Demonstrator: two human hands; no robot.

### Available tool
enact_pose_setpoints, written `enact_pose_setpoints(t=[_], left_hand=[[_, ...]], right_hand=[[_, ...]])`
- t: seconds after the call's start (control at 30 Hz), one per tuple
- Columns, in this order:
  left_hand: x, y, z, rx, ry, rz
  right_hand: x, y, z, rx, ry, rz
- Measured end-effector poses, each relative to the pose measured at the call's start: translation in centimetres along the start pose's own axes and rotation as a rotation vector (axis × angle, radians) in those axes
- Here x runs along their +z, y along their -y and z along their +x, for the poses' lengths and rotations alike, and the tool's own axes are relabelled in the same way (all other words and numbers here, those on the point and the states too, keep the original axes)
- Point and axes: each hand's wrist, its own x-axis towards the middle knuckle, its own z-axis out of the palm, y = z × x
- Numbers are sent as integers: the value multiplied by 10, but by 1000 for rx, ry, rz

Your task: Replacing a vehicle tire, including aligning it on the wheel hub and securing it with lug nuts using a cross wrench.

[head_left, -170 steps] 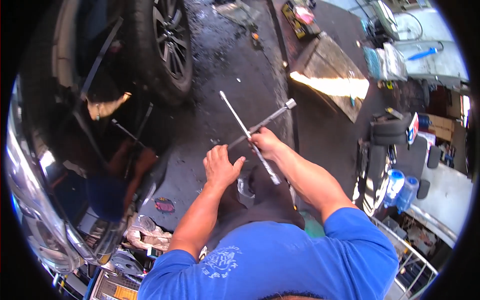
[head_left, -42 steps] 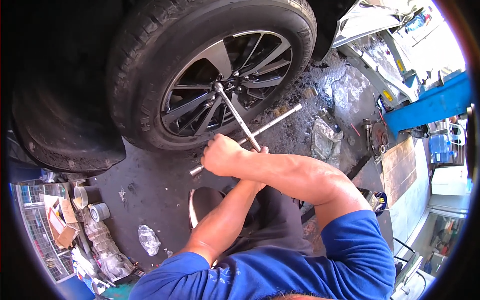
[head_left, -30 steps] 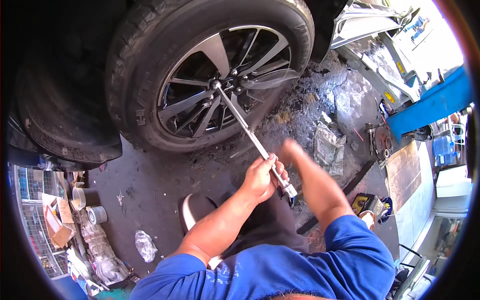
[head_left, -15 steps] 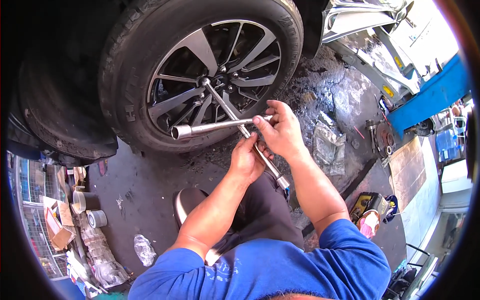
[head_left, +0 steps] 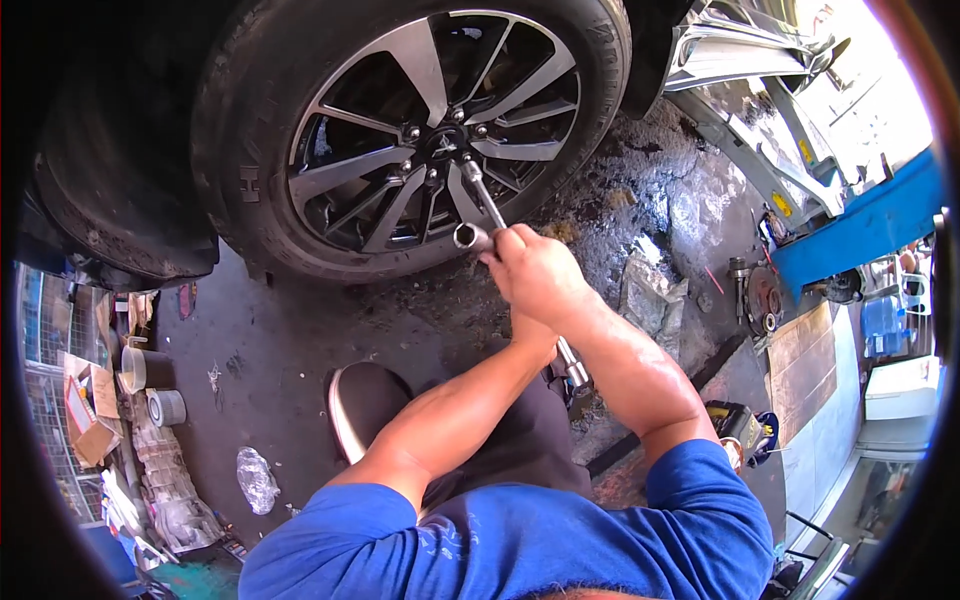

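Note:
A four-way lug wrench (head_left: 492, 205) slants down from the wheel (head_left: 425, 75), one socket end set at a lug nut on the lower right of the hub. Another socket end points left just beside my right hand (head_left: 540, 275), which is closed over the crossing of the wrench. Beneath it, my left hand (head_left: 531, 330) is closed about the lower shaft, its fingers mostly covered by the right. The near end of the wrench comes out below both hands, over my knee. Several other lug nuts (head_left: 458, 115) show around the hub, with bare metal caps.
At right stands a blue lift arm (head_left: 860, 225), with a brake disc (head_left: 765, 290) on the floor. A crumpled plastic sheet (head_left: 652, 300) lies on the wet, oily floor. On the left are a roll of tape (head_left: 167, 407), a cardboard box (head_left: 92, 412) and crumpled clear plastic (head_left: 257, 480).
The wrench's socket has moved from a lug nut left of the hub to one at its lower right. The wrench has turned, and my right hand has crossed over my left.

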Motion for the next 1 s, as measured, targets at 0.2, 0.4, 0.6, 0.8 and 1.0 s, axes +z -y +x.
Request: enact_pose_setpoints(t=[0.2, 0.4, 0.6, 0.8, 1.0], left_hand=[[-8, 5, 31, 8, -65, 85], [-19, 13, 11, -376, 195, -62], [-17, 23, 11, -393, 146, -206], [-12, 18, 24, -467, 67, -210], [-6, -8, 33, -435, -113, -92]], right_hand=[[20, -15, 13, -22, 58, -21], [31, -28, 36, -577, 203, -79], [27, -52, 34, -123, -255, -9], [23, -62, 41, -453, 128, -131], [97, -154, -89, 1462, 408, 925]])
